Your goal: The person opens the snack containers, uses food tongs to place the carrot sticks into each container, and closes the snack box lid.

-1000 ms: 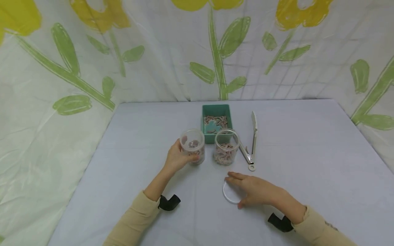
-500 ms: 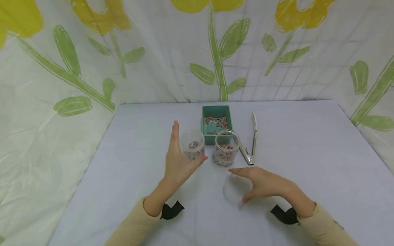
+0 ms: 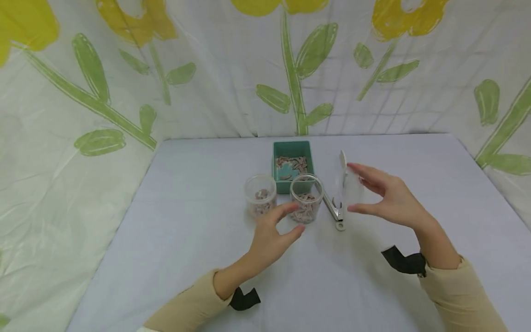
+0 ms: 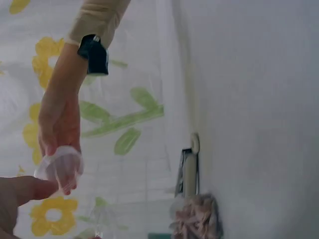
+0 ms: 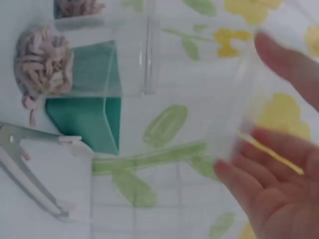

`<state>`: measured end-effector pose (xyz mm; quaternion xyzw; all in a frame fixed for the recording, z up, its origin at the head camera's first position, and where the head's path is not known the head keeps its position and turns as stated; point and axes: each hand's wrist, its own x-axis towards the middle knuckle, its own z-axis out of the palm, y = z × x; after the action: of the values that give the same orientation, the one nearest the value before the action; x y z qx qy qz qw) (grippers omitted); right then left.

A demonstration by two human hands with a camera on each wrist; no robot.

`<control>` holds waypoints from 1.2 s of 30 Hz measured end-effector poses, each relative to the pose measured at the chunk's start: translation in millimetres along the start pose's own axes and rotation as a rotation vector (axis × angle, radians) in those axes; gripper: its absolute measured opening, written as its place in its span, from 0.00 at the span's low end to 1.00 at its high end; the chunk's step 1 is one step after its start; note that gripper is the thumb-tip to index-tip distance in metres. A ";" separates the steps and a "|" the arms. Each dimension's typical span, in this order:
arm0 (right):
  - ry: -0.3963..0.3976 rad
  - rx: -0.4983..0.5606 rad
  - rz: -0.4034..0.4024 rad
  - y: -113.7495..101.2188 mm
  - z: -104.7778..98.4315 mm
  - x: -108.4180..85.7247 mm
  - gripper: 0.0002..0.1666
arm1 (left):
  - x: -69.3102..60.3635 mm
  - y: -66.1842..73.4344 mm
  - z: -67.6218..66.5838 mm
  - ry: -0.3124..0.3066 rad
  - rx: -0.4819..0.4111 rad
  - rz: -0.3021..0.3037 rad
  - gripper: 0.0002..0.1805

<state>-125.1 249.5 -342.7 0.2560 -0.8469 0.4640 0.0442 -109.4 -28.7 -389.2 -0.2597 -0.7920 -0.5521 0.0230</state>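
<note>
My right hand [image 3: 394, 198] holds a thin clear plastic lid [image 3: 353, 190] by its edge, between thumb and fingers, raised over the right side of the table. In the left wrist view, the round lid [image 4: 62, 162] shows under the fingers. My left hand [image 3: 265, 242], thumb and fingers spread, hovers before the open clear jar [image 3: 304, 210], which contains brownish-pink strips. No object shows between its fingers. Left of that jar is a second clear jar [image 3: 261, 203] with similar strips and a cloudy-looking top. The right wrist view shows the open jar [image 5: 129, 59] upright, its rim uncovered.
Behind the jars, a green rectangular tray [image 3: 292, 188] holds more strips. Metal tongs [image 3: 338, 214] lie spread to the right of the open jar. A flower-printed curtain [image 3: 207, 92] hangs along the back edge of the pale table [image 3: 186, 184].
My left hand has let go of the left jar and moved right, toward the open jar. My right hand has lifted the lid off the table and carried it up and right.
</note>
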 end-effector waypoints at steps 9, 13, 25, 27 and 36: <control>0.073 -0.038 0.064 -1.1 19.9 8.3 0.50 | 26.8 -34.6 40.7 -0.014 -0.049 -0.500 0.60; 0.057 -0.052 0.076 0.3 25.9 10.5 0.49 | 42.2 -48.8 49.1 0.086 -0.094 -0.538 0.57; -0.014 0.109 0.202 10.1 21.0 11.6 0.49 | 42.8 -48.3 44.1 0.081 -0.031 -0.527 0.45; -0.047 0.170 0.225 13.4 18.5 12.5 0.49 | 41.7 -45.2 39.9 0.048 0.001 -0.483 0.46; -0.185 0.241 0.153 18.8 7.9 15.7 0.45 | 35.6 -25.5 20.0 -0.101 0.175 -0.277 0.45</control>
<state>-146.4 245.2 -356.6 0.2359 -0.8025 0.5387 -0.1006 -146.3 -3.6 -407.5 -0.1724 -0.8654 -0.4651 -0.0706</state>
